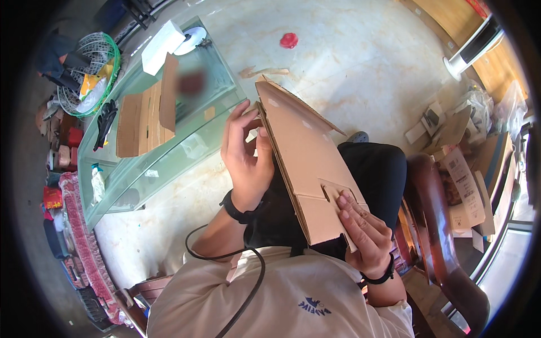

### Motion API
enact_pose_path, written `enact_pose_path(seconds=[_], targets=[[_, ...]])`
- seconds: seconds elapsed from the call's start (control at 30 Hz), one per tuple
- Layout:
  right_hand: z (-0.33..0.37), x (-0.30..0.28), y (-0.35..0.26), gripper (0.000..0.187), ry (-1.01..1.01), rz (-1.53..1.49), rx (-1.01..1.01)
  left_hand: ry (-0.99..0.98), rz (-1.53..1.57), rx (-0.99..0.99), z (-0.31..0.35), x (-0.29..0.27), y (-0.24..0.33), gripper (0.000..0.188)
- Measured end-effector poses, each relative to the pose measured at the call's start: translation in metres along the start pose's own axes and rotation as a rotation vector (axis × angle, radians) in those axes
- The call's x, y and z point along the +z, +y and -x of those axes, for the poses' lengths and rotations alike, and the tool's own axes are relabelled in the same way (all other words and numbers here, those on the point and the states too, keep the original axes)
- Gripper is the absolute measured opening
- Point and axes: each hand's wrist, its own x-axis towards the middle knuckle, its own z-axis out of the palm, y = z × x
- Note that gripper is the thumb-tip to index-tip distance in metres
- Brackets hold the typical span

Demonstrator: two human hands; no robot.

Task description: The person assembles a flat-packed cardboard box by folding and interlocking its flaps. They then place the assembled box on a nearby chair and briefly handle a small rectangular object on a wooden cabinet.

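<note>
Handling one folded cardboard piece (307, 155): one left hand (248, 160), one right hand (367, 232).

Glass table (218, 70): creased cardboard (153, 115), white box (162, 48).

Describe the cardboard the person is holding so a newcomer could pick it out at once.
Find the glass table at left, then go right to the person's black trousers. Above them slants the folded cardboard, its near end in the right hand, the left hand by its left edge. Unlike the loose cardboard on the table, it is held up.
</note>
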Motion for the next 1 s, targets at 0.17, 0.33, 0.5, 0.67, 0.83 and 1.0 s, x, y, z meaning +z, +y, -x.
enact_pose_path(seconds=[0.17,0.33,0.5,0.67,0.83,1.0], targets=[[0.003,0.001,-0.001,0.044,0.033,0.089,0.002,-0.104,0.043,-0.115,0.004,0.0,-0.006,0.03],[0.01,0.002,-0.007,0.045,0.039,0.009,0.07,-0.173,0.155,-0.199,-0.001,-0.01,-0.001,0.026],[0.012,0.0,-0.002,0.045,0.085,0.07,0.085,-0.147,0.145,-0.296,0.004,-0.011,-0.007,0.031],[0.0,-0.001,-0.001,0.048,0.066,0.152,0.126,-0.058,0.155,-0.239,0.013,-0.012,-0.008,0.031],[0.003,0.003,0.006,0.081,0.031,0.015,0.231,-0.065,0.18,-0.213,0.011,-0.019,-0.015,0.024],[-0.004,0.007,0.007,0.099,0.03,-0.038,0.344,-0.091,0.336,-0.379,0.005,-0.013,-0.019,0.026]])
